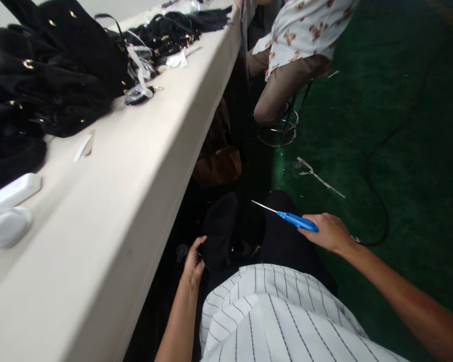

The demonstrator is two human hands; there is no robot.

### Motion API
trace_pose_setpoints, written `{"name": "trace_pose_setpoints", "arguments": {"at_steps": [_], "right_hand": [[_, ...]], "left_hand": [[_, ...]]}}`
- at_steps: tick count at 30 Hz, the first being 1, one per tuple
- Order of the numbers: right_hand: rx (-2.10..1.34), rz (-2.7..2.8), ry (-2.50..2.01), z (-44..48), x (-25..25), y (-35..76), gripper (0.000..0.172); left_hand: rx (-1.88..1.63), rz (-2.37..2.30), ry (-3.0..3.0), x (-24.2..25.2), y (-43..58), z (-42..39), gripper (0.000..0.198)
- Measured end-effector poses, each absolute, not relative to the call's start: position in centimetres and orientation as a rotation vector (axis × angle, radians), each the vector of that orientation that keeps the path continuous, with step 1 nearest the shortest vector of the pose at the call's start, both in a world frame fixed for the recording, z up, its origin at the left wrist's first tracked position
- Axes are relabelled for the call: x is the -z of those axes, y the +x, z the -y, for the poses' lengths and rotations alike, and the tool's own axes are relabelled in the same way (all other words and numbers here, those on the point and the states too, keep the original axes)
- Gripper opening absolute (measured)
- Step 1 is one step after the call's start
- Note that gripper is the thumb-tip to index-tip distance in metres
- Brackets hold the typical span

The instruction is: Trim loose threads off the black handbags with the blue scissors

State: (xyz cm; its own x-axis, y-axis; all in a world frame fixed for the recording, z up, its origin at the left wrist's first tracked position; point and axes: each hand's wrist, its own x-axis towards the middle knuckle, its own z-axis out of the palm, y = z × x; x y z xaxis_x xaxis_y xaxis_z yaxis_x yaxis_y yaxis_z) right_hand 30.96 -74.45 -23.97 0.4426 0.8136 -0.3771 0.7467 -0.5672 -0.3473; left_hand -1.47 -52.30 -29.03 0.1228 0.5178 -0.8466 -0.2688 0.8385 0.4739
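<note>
My right hand [327, 231] is closed around a blue air blow gun [297, 220] with a long thin metal nozzle pointing left over my lap. A black hose [385, 221] runs from a fitting behind that hand. Low by the table edge, my left hand [195, 259] grips the side of a black fabric bag [221, 231] lying on my dark-clothed legs. A small gold-coloured fitting shows on the bag. Its outline partly merges with the dark clothing and shadow, and some left fingers are hidden.
On the white table [136, 201] at left lies a heap of black bags [60, 65] with gold fittings. White plastic objects [11, 211] sit nearer. A person [305, 40] sits on a stool ahead. A brown box [219, 167] stands under the table; scraps [317, 176] litter the green floor.
</note>
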Motion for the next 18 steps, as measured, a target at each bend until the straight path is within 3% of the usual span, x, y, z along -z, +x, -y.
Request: {"name": "trace_pose_setpoints", "arguments": {"at_steps": [3, 13, 18], "right_hand": [[-0.835, 1.478, -2.384, 75.1, 23.4, 30.0, 0.021], [-0.848, 1.635, -2.25, 76.7, 22.5, 28.9, 0.02], [-0.709, 1.372, -2.501, 77.4, 22.8, 32.4, 0.029]], "left_hand": [[-0.584, -1.34, 0.359, 28.4, -1.4, 53.6, 0.012], [-0.869, -1.454, 0.747, 27.6, 2.1, 53.7, 0.049], [-0.77, -1.377, 1.118, 26.5, 3.8, 54.7, 0.025]]}}
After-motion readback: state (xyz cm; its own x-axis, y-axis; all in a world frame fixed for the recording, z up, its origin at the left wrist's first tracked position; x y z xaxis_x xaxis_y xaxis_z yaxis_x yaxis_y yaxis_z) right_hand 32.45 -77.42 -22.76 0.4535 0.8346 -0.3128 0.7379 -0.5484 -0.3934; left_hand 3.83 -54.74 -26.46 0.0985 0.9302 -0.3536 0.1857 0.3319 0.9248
